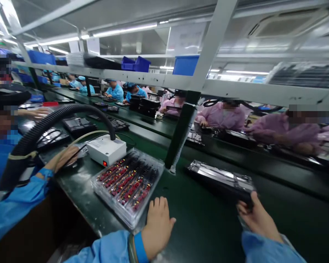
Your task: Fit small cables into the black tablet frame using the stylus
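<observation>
My right hand (259,218) grips the near corner of a black tray with shiny silvery parts (222,177), thumb on top and fingers curled beneath. The tray is tilted over the green bench; whether its far end rests there I cannot tell. My left hand (157,225), a blue band at its wrist, is palm down with fingers stretched out and nothing in it. Its fingertips are beside the right edge of a clear plastic tray (132,221), which holds several rows of small red parts with black wires (126,179).
A white box with a red lit switch (106,151) stands behind the clear tray, beside a black corrugated hose (60,113). A co-worker's hand (63,159) is at left. A dark green post (181,135) rises mid-bench under a shelf rail (153,78). People in pink sit opposite.
</observation>
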The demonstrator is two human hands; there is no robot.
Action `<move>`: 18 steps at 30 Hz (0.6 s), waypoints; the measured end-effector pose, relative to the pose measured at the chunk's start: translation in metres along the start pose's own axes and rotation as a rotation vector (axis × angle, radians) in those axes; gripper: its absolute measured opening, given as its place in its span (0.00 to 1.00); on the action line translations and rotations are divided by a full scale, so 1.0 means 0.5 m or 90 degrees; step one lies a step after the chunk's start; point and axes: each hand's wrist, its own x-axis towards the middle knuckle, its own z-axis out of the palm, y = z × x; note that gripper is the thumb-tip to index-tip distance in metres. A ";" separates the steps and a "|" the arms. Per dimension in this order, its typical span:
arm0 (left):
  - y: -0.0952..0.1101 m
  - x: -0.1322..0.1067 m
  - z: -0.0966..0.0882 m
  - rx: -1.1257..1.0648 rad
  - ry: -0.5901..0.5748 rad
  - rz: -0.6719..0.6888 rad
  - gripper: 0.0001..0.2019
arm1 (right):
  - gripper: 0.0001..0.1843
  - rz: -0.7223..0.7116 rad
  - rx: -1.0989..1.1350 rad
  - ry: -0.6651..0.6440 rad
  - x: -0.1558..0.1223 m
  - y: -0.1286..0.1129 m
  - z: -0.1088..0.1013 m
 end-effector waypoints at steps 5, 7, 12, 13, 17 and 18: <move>-0.003 -0.008 0.014 0.003 -0.014 0.013 0.26 | 0.21 -0.015 -0.078 0.087 0.010 0.045 0.088; 0.002 -0.006 0.014 0.023 -0.011 0.030 0.25 | 0.20 -0.009 -0.134 0.027 -0.030 0.078 0.111; 0.011 -0.001 0.012 0.076 0.022 0.034 0.25 | 0.18 -0.168 -0.377 -0.340 -0.156 0.146 0.146; 0.011 -0.002 0.013 0.091 0.040 0.042 0.25 | 0.19 -0.237 -0.444 -0.412 -0.175 0.155 0.148; 0.008 -0.011 0.024 0.144 0.100 0.097 0.22 | 0.22 -0.394 -0.644 -0.492 -0.214 0.176 0.146; 0.009 -0.012 0.026 0.149 0.100 0.104 0.22 | 0.22 -0.413 -0.668 -0.492 -0.216 0.178 0.145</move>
